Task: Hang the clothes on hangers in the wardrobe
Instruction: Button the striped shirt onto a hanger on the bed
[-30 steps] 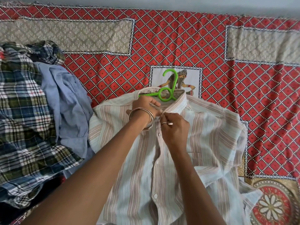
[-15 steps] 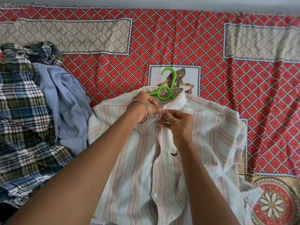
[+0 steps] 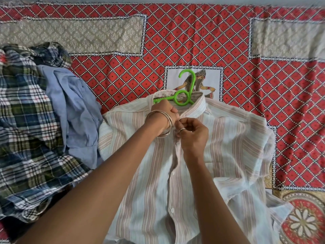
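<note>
A white shirt with pale brown stripes (image 3: 228, 141) lies face up on the bed, its front placket running down the middle. A green plastic hanger (image 3: 182, 99) sits inside the collar, its hook pointing away from me. My left hand (image 3: 163, 113), with bangles at the wrist, grips the left side of the collar opening. My right hand (image 3: 191, 134), wearing a ring, pinches the right edge of the placket just below the collar. Both hands meet at the top button.
A crumpled blue shirt (image 3: 73, 106) and a dark plaid shirt (image 3: 24, 129) are heaped at the left. The bed is covered by a red diamond-patterned sheet (image 3: 193, 41) with beige panels. The wall runs along the far edge.
Both hands have stayed at the top of the placket, fingers shifting slightly on the fabric by the collar. The shirt and hanger have not moved.
</note>
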Tool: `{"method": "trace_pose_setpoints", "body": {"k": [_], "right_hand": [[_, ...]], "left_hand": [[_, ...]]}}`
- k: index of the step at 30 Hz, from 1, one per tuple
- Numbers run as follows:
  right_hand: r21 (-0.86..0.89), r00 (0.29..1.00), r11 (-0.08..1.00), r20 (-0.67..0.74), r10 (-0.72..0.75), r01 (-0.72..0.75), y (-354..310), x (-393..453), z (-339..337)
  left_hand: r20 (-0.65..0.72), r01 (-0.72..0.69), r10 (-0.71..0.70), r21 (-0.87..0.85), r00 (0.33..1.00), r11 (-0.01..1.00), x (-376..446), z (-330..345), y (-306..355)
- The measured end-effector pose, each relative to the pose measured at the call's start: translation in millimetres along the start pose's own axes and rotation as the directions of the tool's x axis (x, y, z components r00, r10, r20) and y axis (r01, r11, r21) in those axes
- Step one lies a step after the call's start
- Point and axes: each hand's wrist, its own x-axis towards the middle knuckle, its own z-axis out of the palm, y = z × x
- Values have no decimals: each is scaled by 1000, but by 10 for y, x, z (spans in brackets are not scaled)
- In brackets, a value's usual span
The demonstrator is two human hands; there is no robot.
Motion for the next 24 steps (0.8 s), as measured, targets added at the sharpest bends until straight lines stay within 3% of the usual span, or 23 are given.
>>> {"method": "trace_pose_setpoints", "body": {"k": [6, 9, 12, 15, 19, 24], "right_hand": [[-262, 985, 955, -61, -158, 137, 139, -37, 2], [-52, 996, 997, -73, -55, 51, 167, -58, -24], [212, 997, 974, -4, 79, -76, 101, -95, -31], [276, 991, 953, 69, 114, -129, 31, -159, 0], [131, 988, 981, 74, 134, -143, 69, -108, 51], [32, 972, 981, 148, 183, -190, -12, -71, 18]], "left_hand": [[-16, 32, -33, -76, 999, 997, -36, 26, -88], [-63, 57, -66, -124, 996, 991, -20, 57, -100], [-43, 71, -81, -189, 996, 979, 13, 93, -158], [-74, -74, 70, -51, 995, 996, 45, 114, -274], [-119, -279, 328, 309, 937, 909, 3, 132, -270], [-124, -265, 315, 307, 941, 914, -9, 145, -296]]}}
